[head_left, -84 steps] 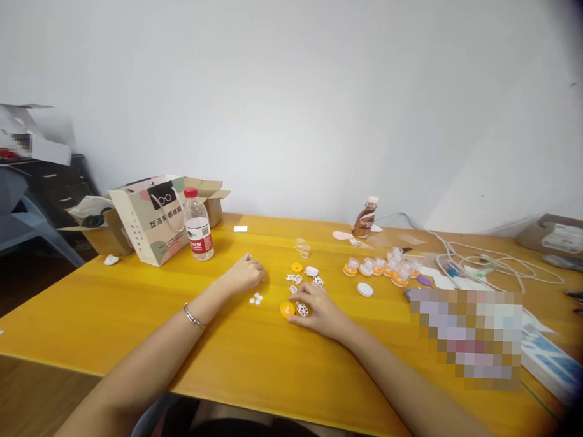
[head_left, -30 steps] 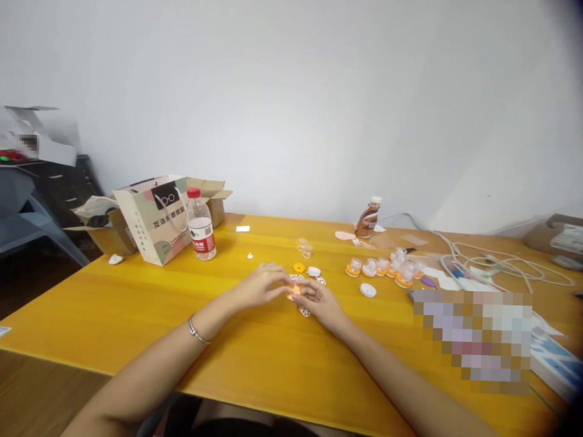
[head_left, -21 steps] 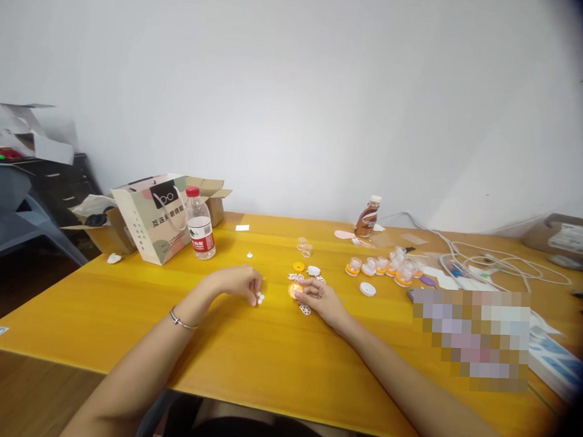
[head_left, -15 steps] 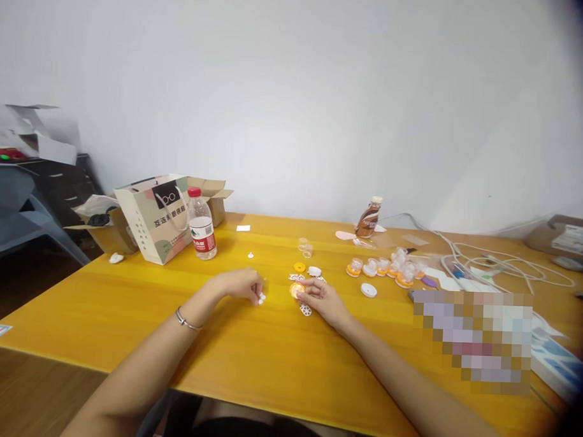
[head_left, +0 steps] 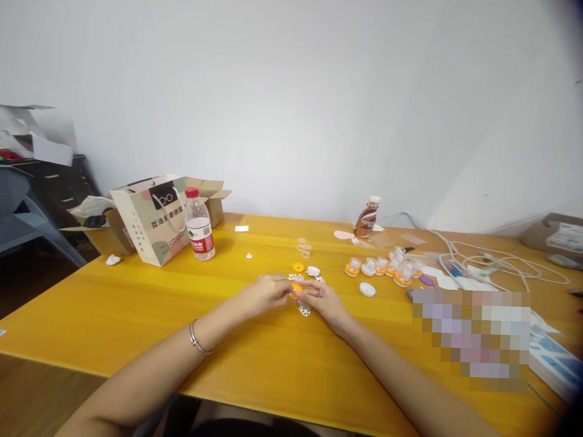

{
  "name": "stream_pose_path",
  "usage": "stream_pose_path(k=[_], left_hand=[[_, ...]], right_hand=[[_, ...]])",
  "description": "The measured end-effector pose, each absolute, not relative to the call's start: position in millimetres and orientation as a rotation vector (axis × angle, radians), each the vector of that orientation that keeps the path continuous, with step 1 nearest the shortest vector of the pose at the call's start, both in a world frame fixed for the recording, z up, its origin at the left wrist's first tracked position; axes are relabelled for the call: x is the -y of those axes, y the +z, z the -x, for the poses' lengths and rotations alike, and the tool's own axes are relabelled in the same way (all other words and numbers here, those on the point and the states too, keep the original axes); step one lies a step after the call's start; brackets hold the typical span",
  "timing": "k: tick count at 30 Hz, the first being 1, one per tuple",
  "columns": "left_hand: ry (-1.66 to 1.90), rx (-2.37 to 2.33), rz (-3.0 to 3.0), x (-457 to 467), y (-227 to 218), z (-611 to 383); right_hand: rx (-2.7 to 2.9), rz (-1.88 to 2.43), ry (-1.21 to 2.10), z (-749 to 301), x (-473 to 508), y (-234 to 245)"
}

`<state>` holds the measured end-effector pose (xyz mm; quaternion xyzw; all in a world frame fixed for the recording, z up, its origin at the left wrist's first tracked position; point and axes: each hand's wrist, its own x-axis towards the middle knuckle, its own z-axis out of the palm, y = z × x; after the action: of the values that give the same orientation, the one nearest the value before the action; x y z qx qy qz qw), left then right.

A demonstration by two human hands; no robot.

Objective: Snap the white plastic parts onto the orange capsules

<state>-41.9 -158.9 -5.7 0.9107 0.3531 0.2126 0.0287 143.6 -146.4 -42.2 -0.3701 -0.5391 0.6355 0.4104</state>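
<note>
Leftward of its neighbour half a second ago, the left hand (head_left: 266, 294) has crossed to meet the right hand (head_left: 325, 300) at table centre. Both forearms converge, wrists low over the table (head_left: 248, 370). Right fingertips pinch a small orange disc (head_left: 296, 287); left fingertips, drawn together, touch its left edge, though their grip cannot be made out. A white spoked wheel (head_left: 304, 311) lies just below the disc, beside the right hand.

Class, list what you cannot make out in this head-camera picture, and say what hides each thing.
Head view:
- Small orange plastic disc: mostly covered by pinching fingertips of the right hand.
- Left hand: its curled fingers hide whether it holds anything.
- Yellow wooden table, right side: a pixelated block covers what lies there.
</note>
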Motion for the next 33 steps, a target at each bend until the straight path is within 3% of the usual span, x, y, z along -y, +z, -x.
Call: stream_pose_path(k=[15, 26, 33], left_hand=[[0.792, -1.078, -3.133, 164.7, -17.0, 37.6], [0.89, -1.116, -2.646, 158.7, 1.4, 52.1], [0.278, -1.084, -2.371, 126.5, -0.6, 103.6]], right_hand=[[1.179, 0.858, 1.742, -148.0, 148.2, -37.1], [1.175, 0.894, 1.679, -149.4, 145.1, -35.7], [1.204, 0.91, 1.656, -150.8, 142.9, -38.8]])
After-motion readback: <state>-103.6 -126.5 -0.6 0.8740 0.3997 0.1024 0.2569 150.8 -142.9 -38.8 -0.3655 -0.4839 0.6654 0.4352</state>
